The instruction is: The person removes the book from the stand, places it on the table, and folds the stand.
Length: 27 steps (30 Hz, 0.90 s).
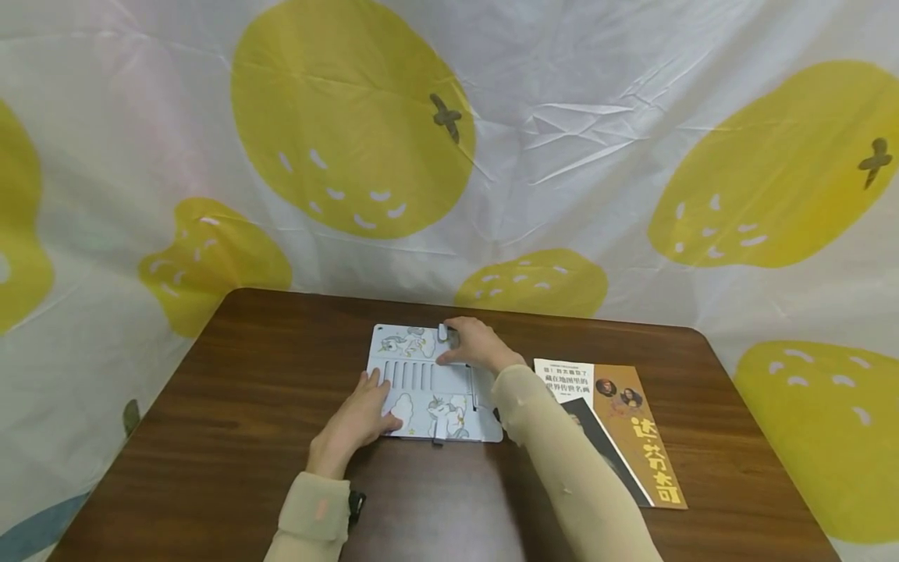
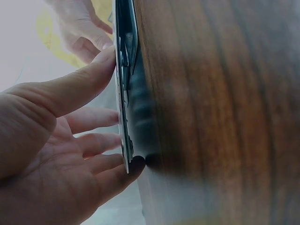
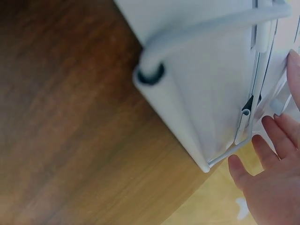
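A pale folding book stand (image 1: 453, 380) with unicorn and cloud pictures lies on the wooden table. My left hand (image 1: 354, 417) rests at its left side, thumb on the lower part and fingers along the left edge. The left wrist view shows thumb and fingertips touching the thin panel (image 2: 123, 108). My right hand (image 1: 477, 343) is at the upper right edge, beside the upper page clip (image 1: 443, 333), thumb apart from the fingers. A lower clip (image 1: 440, 429) sits at the front edge. In the right wrist view, a bent white wire support (image 3: 215, 23) shows behind the panel.
To the right lie a brown and white booklet (image 1: 632, 437) and a dark picture sheet (image 1: 604, 445) on it, partly hidden by my right sleeve (image 1: 562, 460). Behind the table (image 1: 232, 437) hangs a white cloth (image 1: 562, 140) printed with yellow fruit.
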Each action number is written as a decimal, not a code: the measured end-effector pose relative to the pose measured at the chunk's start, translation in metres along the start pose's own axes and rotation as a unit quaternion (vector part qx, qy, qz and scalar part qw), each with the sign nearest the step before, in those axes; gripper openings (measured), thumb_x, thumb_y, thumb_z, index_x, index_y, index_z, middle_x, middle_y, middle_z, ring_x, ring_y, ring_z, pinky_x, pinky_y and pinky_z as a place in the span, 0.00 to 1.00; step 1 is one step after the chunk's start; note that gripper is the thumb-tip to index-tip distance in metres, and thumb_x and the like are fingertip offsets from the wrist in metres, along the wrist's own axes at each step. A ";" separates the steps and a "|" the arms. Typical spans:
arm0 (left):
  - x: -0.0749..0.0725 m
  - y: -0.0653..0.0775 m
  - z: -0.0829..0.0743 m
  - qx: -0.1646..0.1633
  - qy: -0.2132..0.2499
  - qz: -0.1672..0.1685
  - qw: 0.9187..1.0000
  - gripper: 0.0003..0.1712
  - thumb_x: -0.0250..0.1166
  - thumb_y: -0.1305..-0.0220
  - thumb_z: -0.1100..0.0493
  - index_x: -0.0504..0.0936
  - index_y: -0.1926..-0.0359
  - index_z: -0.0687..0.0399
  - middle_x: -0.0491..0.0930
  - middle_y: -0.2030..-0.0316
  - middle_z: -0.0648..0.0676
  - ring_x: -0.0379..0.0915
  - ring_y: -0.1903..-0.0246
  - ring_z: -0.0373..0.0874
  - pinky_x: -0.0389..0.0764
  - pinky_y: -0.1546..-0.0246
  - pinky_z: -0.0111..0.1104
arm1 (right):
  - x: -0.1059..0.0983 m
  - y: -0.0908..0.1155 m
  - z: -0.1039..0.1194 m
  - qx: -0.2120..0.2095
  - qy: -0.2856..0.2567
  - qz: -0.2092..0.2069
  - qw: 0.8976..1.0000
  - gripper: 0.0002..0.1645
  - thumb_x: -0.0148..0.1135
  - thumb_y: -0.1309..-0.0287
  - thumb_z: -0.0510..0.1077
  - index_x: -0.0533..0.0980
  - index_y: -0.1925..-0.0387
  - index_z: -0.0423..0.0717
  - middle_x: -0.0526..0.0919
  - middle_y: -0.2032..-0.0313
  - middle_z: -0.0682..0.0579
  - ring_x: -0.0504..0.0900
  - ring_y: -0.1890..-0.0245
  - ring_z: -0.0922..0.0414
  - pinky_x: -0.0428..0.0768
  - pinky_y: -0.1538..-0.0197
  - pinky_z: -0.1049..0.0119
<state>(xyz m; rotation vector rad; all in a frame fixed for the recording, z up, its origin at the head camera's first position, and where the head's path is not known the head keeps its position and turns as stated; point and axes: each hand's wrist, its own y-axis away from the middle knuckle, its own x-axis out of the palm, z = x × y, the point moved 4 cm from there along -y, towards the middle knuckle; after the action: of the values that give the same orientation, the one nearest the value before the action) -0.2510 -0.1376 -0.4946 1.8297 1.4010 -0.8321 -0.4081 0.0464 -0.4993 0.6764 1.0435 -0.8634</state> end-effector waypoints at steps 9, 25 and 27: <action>0.003 -0.002 0.001 -0.011 0.003 0.006 1.000 0.40 0.71 0.41 0.59 0.65 0.34 0.75 0.50 0.29 0.73 0.40 0.28 0.65 0.49 0.31 0.50 | -0.002 0.002 0.002 0.002 -0.002 -0.007 1.000 0.49 0.77 0.53 0.56 0.68 0.33 0.42 0.72 0.36 0.45 0.66 0.34 0.46 0.60 0.32 0.49; -0.001 -0.001 0.002 0.010 -0.009 0.005 1.000 0.39 0.71 0.41 0.59 0.66 0.36 0.78 0.50 0.31 0.76 0.41 0.29 0.69 0.50 0.32 0.53 | -0.016 0.045 0.019 -0.074 -0.015 -0.056 0.996 0.41 0.65 0.40 0.59 0.67 0.32 0.44 0.70 0.34 0.45 0.68 0.35 0.45 0.63 0.34 0.46; 0.000 -0.001 0.002 0.008 -0.009 0.010 1.000 0.39 0.71 0.40 0.59 0.65 0.35 0.78 0.50 0.30 0.76 0.40 0.29 0.68 0.49 0.31 0.52 | -0.018 0.057 0.023 -0.085 -0.026 -0.070 0.994 0.37 0.65 0.40 0.58 0.70 0.34 0.44 0.74 0.37 0.47 0.71 0.37 0.49 0.66 0.35 0.53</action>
<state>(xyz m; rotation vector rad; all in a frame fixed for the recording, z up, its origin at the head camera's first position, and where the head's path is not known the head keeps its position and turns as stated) -0.2527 -0.1395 -0.4956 1.8413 1.3677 -0.8496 -0.3534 0.0607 -0.4699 0.4405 1.1128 -0.8967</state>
